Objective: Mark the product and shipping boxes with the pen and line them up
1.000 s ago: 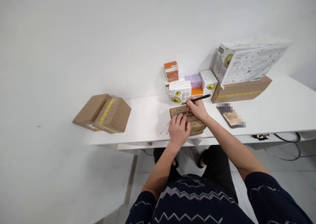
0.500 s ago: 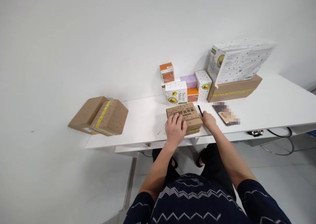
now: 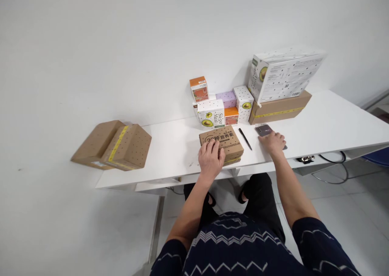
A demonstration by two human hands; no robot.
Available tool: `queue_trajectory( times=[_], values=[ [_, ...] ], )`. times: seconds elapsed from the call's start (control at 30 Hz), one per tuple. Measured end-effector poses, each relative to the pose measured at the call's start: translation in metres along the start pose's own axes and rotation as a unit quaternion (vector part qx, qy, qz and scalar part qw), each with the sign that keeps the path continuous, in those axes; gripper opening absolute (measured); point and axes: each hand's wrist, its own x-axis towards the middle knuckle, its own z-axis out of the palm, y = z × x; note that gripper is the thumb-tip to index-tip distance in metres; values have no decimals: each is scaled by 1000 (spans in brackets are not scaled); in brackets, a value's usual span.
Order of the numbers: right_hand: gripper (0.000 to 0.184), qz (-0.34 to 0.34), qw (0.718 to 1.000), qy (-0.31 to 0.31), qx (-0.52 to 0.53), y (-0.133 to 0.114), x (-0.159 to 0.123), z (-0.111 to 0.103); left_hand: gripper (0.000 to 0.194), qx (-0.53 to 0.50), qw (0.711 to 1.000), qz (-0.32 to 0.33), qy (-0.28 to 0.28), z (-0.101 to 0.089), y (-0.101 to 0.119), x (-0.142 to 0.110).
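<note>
A brown cardboard box [image 3: 232,144] with dark printing and yellow tape lies near the desk's front edge. My left hand [image 3: 210,157] rests over its front left part, fingers bent on the top and thumb at the front. Farther right, my right hand [image 3: 272,142] is over a dark smartphone [image 3: 263,130], with thumb and fingers spanning its width. The hand hides most of the phone, which lies on the desk. Between the box and the phone, a black pen [image 3: 245,139] lies by itself on the white surface.
Behind the box stand several small cartons, among them a white avocado carton [image 3: 210,113] and an orange one [image 3: 199,89]. A large white box [image 3: 288,79] sits on a brown box [image 3: 281,109] at the right. Two brown boxes [image 3: 130,146] stand at the white desk's [image 3: 173,140] left end.
My right hand wrote or held the pen over the box, laid it down beside the box, then moved right onto the phone. My left hand stays on the box. The view has shifted slightly.
</note>
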Motion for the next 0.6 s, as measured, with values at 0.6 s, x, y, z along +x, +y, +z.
queue_trajectory(
  times=[0.6],
  values=[
    [71,-17,695,-189,693,-4,-85,-76,33,7,1000,-5,-1,-1,2,0]
  ],
)
